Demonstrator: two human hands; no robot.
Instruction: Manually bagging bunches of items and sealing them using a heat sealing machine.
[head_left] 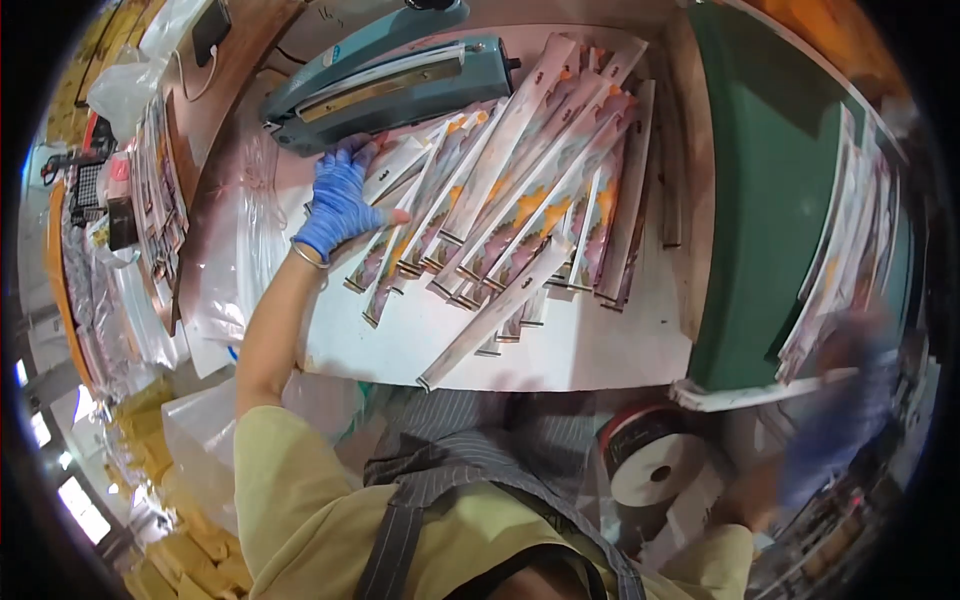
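My left hand (pixel 342 200), in a blue striped glove with bare fingertips, rests on the near-left end of a pile of long, narrow printed packets (pixel 540 200). Its fingers are stretched out and the thumb points right, over the packet ends. Just beyond those fingers stands a grey-green hand sealer (pixel 400 85) with its arm raised. Far to the right, my right hand (pixel 835 430), in a blue glove, is smeared by motion beside a pale long strip (pixel 770 392). Whether it grips that strip cannot be made out.
More long packets (pixel 845 250) lie on a green surface (pixel 745 200) at the right, past a wooden divider (pixel 690 170). Clear plastic bags (pixel 250 230) lie left of the pile. A large white roll (pixel 655 470) sits below the table edge. Stacked packets (pixel 155 190) stand far left.
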